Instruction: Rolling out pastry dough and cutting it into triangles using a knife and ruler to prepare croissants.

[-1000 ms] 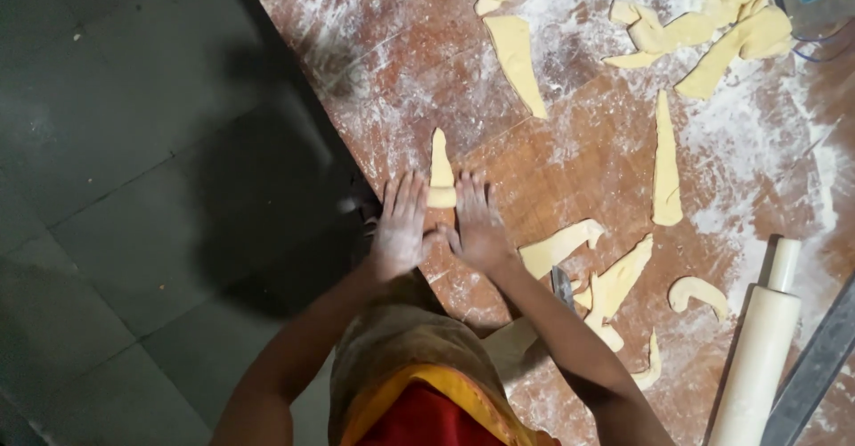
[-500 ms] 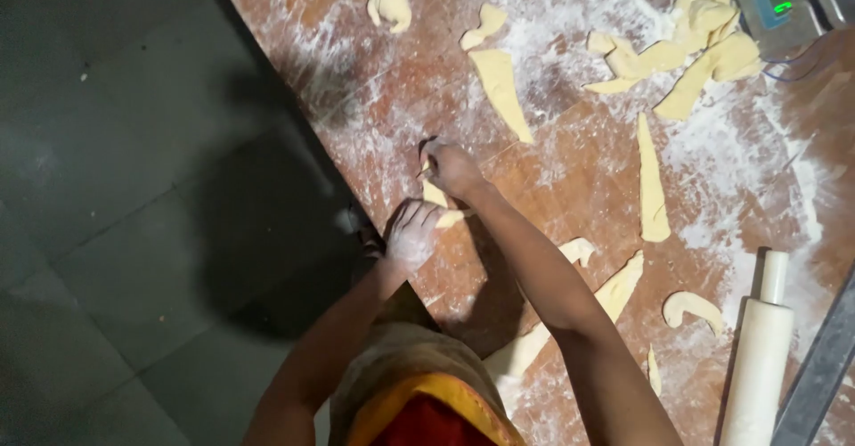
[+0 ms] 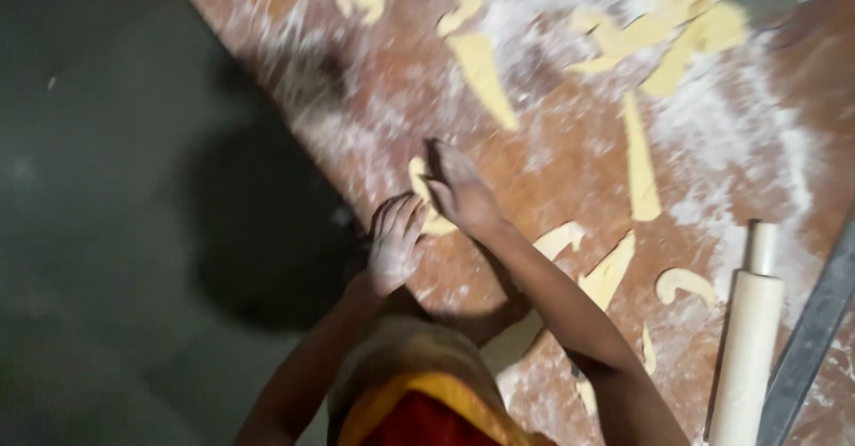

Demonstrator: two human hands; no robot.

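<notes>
Left hand [image 3: 394, 241], floured, fingers spread and slightly curled, hovers at the near table [image 3: 570, 156] edge just beside the lower end of a small pale dough piece [image 3: 431, 212]; grips nothing. Right hand [image 3: 459, 192] lies flat and open on that same piece, palm pressing, no closed grasp; dough looks soft, light, easily stretched or torn, best taken gently at its ends. Farther right: cut dough strips [image 3: 639, 165], wooden rolling pin [image 3: 748, 339], loose flour

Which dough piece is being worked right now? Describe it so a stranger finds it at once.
Start at the floured wooden table and go to its near left edge. There a small pale dough piece lies under the right hand, beside the left hand. It alone is touched; the others lie loose.
</notes>
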